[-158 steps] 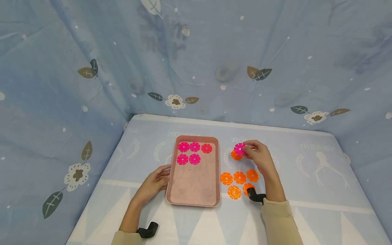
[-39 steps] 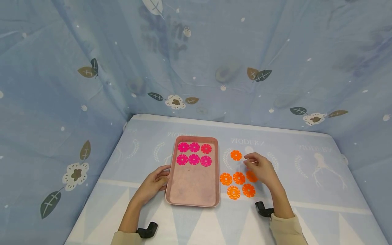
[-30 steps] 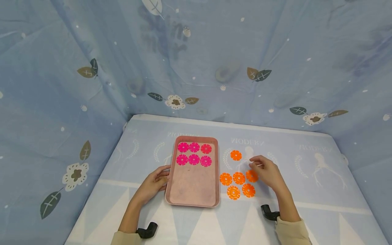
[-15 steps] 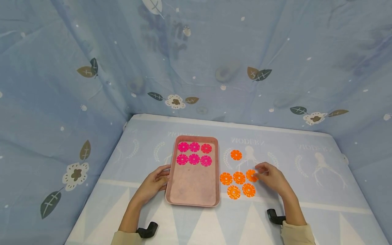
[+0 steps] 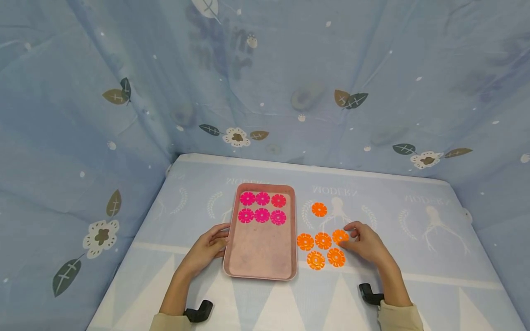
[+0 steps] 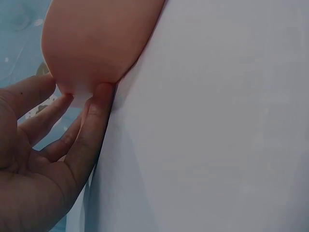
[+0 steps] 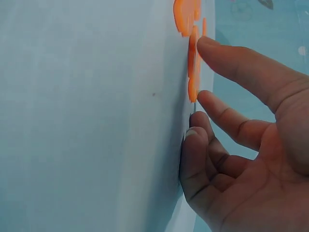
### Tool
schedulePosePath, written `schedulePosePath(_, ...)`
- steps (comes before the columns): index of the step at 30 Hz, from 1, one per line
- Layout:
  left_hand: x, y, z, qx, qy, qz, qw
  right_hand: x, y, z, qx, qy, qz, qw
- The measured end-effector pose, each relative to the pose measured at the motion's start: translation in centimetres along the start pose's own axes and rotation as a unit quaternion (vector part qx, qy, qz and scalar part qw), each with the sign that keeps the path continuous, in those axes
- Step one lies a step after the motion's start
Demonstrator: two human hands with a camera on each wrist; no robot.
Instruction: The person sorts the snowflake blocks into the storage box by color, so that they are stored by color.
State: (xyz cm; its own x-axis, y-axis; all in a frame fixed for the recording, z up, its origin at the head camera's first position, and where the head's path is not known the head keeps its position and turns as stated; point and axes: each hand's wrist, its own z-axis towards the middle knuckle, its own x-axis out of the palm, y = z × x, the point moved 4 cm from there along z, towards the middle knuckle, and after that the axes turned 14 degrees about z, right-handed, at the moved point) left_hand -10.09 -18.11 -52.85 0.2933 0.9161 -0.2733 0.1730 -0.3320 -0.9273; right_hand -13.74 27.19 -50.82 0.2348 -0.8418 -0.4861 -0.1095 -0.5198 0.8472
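Note:
My left hand [image 5: 207, 248] stays at the left edge of a pink tray [image 5: 261, 253], fingertips against its outer side wall; in the left wrist view, the thumb and fingers [image 6: 96, 104] meet the wall. Inside the tray lie two rows of pink and red notched plastic discs [image 5: 262, 215], shaped like snowflake building pieces. My right hand [image 5: 366, 243] is at an orange notched disc [image 5: 340, 236] lying flat on the table. Thumb and index finger are spread at this disc's edge; whether both touch it, I cannot tell. The other right fingers are bent, resting near the tabletop.
Several more orange discs [image 5: 315, 260] lie right of the tray, and a single orange disc [image 5: 319, 209] sits farther back. A patterned cloth [image 5: 414, 220] covers the table. Blue printed fabric [image 5: 265, 82] hangs behind and at both sides. Black wrist mounts [image 5: 200, 311] are worn on both arms.
My right hand placed a pink disc at the right end of the tray's second row, then came back to the near right orange disc, where thumb and index spread. The left hand stays put.

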Motion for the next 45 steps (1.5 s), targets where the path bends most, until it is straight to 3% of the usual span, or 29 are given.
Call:
schedulePosePath(13, -0.2, -0.2, -0.1, 0.006, 0.004, 0.005, 1.0000, 0.5, 0.4, 0.0, 0.000, -0.017, -0.021, 0.9996)
schedulePosePath(23, -0.2, 0.0, 0.1, -0.003, 0.000, 0.005, 1.0000, 0.4, 0.0, -0.1, 0.047, -0.022, -0.007, 0.9986)
schedulePosePath(28, -0.1, 0.1, 0.1, 0.001, 0.001, 0.005, 1.0000, 0.0, 0.0, -0.2, 0.051, -0.021, 0.003, 0.9985)
schedulePosePath(45, -0.1, 0.2, 0.0, 0.003, 0.004, 0.002, 1.0000, -0.3, -0.5, -0.3, 0.032, -0.019, 0.115, 0.9927)
